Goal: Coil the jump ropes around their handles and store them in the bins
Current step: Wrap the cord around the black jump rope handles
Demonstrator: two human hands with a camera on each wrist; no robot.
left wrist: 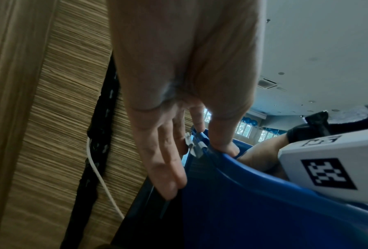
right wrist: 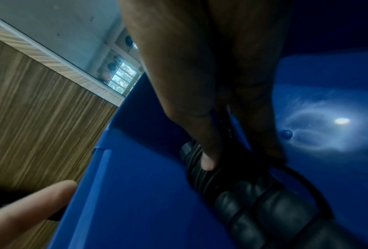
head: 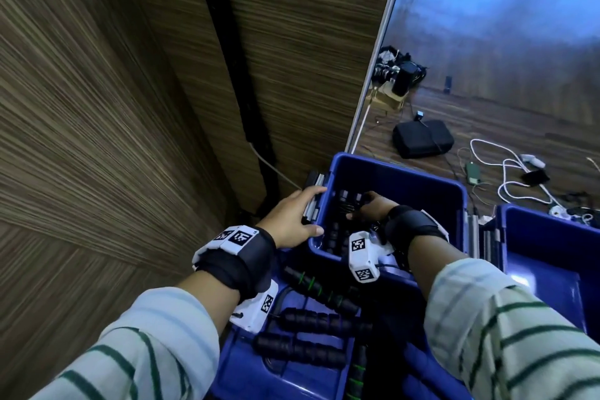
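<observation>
The wood wall (head: 97,107) stands left of the blue bin (head: 399,178). A second bin (head: 552,237) sits right of it, and a third (head: 246,367), nearer the person, holds coiled ropes (head: 311,321). The left hand (head: 292,217) rests on the blue bin's left rim, fingers straight down its outer wall, thumb (left wrist: 223,134) hooked over the edge. Inside the bin, the right hand (head: 373,209) grips a coiled rope (right wrist: 253,202), fingers curled round its black handles.
</observation>
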